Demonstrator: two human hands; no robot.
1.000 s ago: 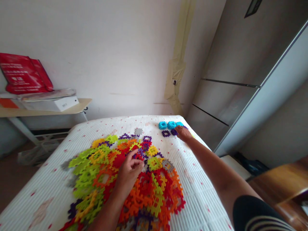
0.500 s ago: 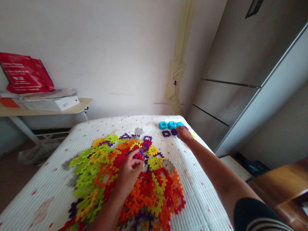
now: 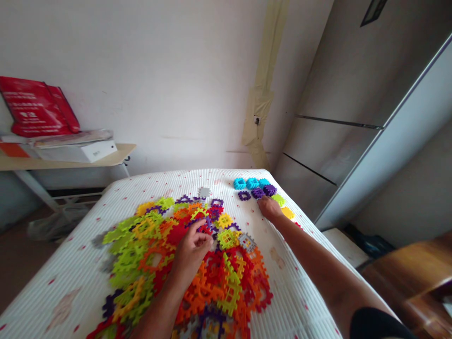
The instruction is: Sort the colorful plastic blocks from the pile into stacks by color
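Watching from a distance, I have my right hand (image 3: 271, 208) stretched far over the white spotted cover (image 3: 77, 287), just beside a purple stack (image 3: 257, 193). Its fingers are turned away from me, so I cannot tell whether they are apart, together or clamped on something. It sits on the near side, I judge, because that keeps it off the blue stacks (image 3: 252, 183) lined up behind. A darker purple stack (image 3: 270, 189) stands close on the right, and a purple square frame (image 3: 244, 195) lies to the left.

Along the right edge, partly behind my arm, are lime pieces (image 3: 278, 200) and yellow pieces (image 3: 288, 213). These groups are well apart from the big heap (image 3: 212, 289), and I take that gap as a way of keeping like colours from mixing with the loose ones.

My left hand (image 3: 190, 247) is over the middle of the heap, nearest a red piece (image 3: 176, 234). Its fingers are loosely curled, with a gap and nothing I can make out in them; whether it touches the heap I cannot tell. It looks rested there, perhaps to steady me while the other arm reaches.

A grey square (image 3: 204, 192) lies alone just beyond the heap.
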